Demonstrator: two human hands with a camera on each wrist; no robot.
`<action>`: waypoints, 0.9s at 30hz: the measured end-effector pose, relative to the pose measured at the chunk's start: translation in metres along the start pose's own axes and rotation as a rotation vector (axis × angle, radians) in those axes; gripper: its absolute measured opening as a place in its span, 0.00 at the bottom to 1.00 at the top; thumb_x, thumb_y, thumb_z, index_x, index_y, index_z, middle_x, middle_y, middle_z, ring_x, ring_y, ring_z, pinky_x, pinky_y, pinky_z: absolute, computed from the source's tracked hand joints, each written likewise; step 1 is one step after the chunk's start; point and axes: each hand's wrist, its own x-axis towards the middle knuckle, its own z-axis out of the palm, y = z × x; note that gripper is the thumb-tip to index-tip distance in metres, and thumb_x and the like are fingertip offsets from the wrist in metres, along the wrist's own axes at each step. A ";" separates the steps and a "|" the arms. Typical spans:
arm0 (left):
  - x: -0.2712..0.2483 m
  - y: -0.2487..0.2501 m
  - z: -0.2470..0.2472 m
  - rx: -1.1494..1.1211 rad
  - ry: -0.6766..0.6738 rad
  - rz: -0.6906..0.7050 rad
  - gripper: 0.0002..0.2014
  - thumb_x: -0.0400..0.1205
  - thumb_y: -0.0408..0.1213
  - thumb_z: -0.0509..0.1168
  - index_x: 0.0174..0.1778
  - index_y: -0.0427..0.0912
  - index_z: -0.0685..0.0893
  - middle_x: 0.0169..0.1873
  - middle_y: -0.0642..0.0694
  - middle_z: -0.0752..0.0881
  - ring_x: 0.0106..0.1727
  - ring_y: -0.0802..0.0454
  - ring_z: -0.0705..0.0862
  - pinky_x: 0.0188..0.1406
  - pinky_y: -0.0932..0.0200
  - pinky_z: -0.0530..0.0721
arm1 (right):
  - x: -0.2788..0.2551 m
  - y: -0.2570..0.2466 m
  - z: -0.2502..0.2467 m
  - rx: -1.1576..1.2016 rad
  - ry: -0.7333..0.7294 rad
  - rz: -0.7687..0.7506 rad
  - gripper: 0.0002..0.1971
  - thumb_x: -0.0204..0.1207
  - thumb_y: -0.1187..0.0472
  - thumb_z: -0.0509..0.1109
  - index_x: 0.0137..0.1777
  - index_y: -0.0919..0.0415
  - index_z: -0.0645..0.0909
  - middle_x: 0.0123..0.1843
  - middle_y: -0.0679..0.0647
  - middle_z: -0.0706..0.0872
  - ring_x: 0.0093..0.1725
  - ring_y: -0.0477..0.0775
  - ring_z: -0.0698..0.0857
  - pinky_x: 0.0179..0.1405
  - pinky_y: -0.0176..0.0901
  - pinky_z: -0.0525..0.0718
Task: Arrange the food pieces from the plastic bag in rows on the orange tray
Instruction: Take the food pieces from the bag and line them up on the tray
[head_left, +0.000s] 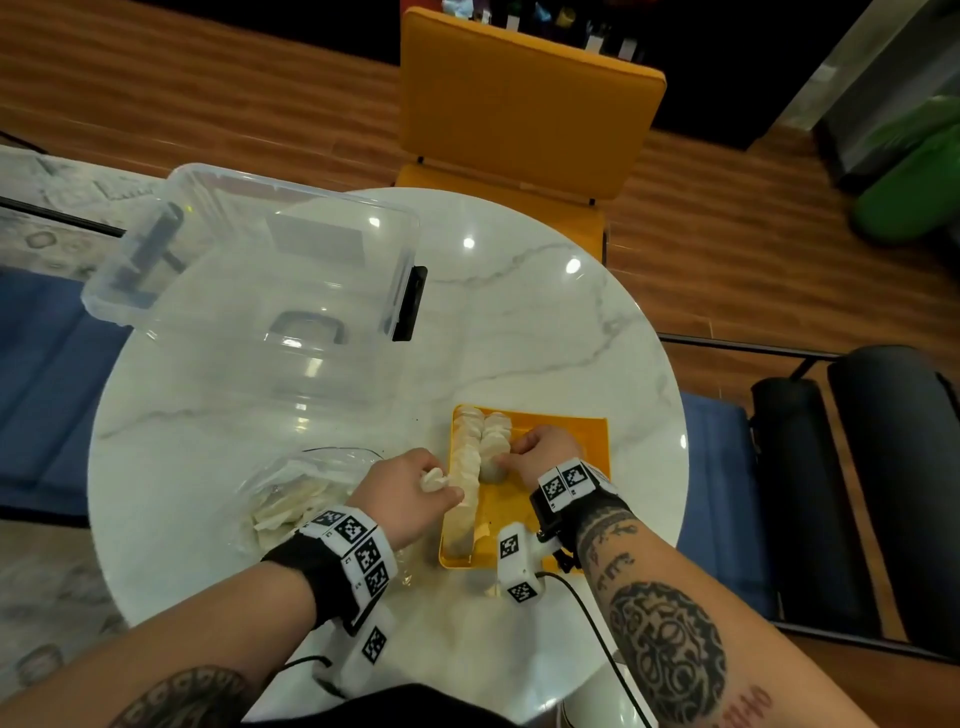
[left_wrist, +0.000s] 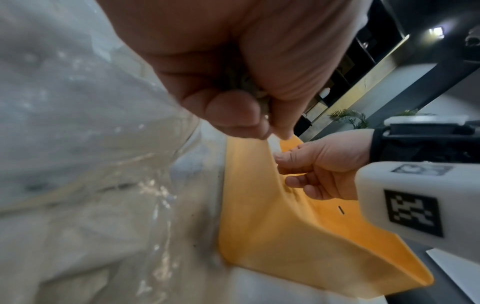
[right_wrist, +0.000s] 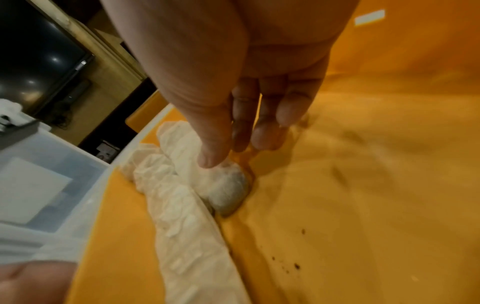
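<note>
Nearest to the person, the left hand (head_left: 410, 488) hovers at the left rim of the orange tray (head_left: 566, 431), its grip clamped on a few pale food pieces (head_left: 434, 479) between the thumb and the curled fingers. Just beside it on the counter (head_left: 545, 322), toward the person's left, lies the plastic bag (head_left: 291, 493), crumpled and open, with more pale slices inside. The first row (head_left: 465, 478) lies along the left edge of the tray, its long axis going from near to far, and it seems to reach almost the whole length of the tray. A little farther and to the right, the second row (head_left: 493, 441) is parallel to it and touches it, but it fills only the far part, so the free place is at its near end. The right hand (head_left: 540, 452) rests there: in the right wrist view the fingers (right_wrist: 270, 125) are nearly straight and apart, and the thumb tip touches the last round piece (right_wrist: 228, 189); it holds nothing that I can see. So the free place lies to the right of the left grip, across the first row, and the right hand is nearer to it. The pieces look thin, round and whitish, overlapped like tiles, probably brittle. Farther left stands a clear plastic box (head_left: 260, 260), and behind the counter an orange chair (head_left: 524, 104).
</note>
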 end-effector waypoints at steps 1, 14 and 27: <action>-0.001 0.001 -0.003 -0.047 0.011 -0.007 0.15 0.74 0.55 0.73 0.50 0.53 0.82 0.38 0.51 0.87 0.31 0.51 0.88 0.32 0.55 0.88 | -0.004 -0.001 -0.004 0.008 0.010 -0.021 0.12 0.67 0.51 0.82 0.45 0.51 0.82 0.43 0.48 0.87 0.38 0.47 0.83 0.30 0.39 0.75; -0.022 0.052 -0.017 -0.335 -0.198 0.179 0.16 0.69 0.37 0.80 0.46 0.42 0.82 0.29 0.42 0.86 0.27 0.46 0.87 0.27 0.52 0.85 | -0.095 -0.017 -0.033 0.292 -0.136 -0.539 0.06 0.70 0.49 0.77 0.34 0.42 0.84 0.36 0.48 0.88 0.38 0.47 0.84 0.43 0.48 0.84; -0.043 0.056 -0.026 -0.477 -0.152 0.273 0.03 0.83 0.36 0.69 0.49 0.40 0.83 0.26 0.53 0.88 0.25 0.56 0.84 0.23 0.59 0.82 | -0.111 -0.016 -0.066 0.287 0.009 -0.597 0.05 0.77 0.59 0.76 0.41 0.53 0.82 0.35 0.51 0.91 0.35 0.49 0.89 0.42 0.45 0.88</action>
